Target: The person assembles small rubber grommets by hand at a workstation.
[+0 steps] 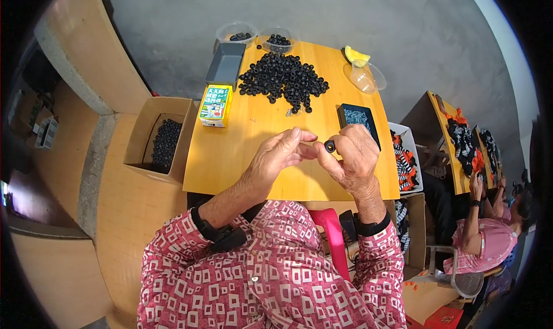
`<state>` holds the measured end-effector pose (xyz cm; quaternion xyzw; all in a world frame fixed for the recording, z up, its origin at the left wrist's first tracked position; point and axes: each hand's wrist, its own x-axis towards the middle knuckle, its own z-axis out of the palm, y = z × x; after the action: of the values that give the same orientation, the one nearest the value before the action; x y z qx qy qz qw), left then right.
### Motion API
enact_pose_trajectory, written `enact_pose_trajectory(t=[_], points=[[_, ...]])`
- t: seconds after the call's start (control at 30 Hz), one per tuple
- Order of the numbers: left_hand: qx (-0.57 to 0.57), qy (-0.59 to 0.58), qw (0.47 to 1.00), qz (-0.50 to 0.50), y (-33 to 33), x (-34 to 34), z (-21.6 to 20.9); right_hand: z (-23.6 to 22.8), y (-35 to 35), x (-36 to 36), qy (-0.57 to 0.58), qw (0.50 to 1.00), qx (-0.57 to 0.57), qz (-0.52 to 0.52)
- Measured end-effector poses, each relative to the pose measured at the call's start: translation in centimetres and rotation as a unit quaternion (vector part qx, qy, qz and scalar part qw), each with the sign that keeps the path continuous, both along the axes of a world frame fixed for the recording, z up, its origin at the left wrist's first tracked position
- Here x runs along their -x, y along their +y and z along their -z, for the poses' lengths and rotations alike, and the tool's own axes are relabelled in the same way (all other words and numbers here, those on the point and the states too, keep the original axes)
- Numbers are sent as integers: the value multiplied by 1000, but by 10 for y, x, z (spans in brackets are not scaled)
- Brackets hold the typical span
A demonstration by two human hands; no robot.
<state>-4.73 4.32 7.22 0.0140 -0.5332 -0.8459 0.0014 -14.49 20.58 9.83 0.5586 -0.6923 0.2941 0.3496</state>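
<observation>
My right hand (354, 159) is closed, pinching a small black ring-shaped piece (330, 146) between thumb and forefinger, its round hole showing. Close beside it, my left hand (279, 153) has its fingers curled and drawn together, the tips near the right thumb; what they hold, if anything, is hidden. Both hands are above the near part of the yellow wooden table (230, 162). A heap of similar black rings (282, 78) lies beyond them. To the right, partly behind my right hand, is a dark flat panel (357, 115) with pale markings.
A grey tray (226, 64), a yellow-green box (215, 105) and two clear tubs of black pieces (279, 40) stand at the far left. Far right are a clear plastic cup (364, 78) and something yellow (356, 55). A carton of rings (161, 139) stands left. Another person (484, 231) sits right.
</observation>
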Motion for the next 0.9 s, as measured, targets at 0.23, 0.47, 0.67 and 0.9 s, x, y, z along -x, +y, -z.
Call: enact_pose_trajectory(t=[0.23,0.47,0.67,0.9], points=[[29,12,999,17,-10,-4,11,-1,-4,-3,-15,1000,18,-4],[32,-13,999,14,-13,-5,21,0,-6,1,-23,1000,13,15],[35,1,999,6,-15,-5,22,1,-11,-1,-9,1000,1,19],[73,88,991,-64,-21,-9,12,6,-22,-3,27,999,-35,22]])
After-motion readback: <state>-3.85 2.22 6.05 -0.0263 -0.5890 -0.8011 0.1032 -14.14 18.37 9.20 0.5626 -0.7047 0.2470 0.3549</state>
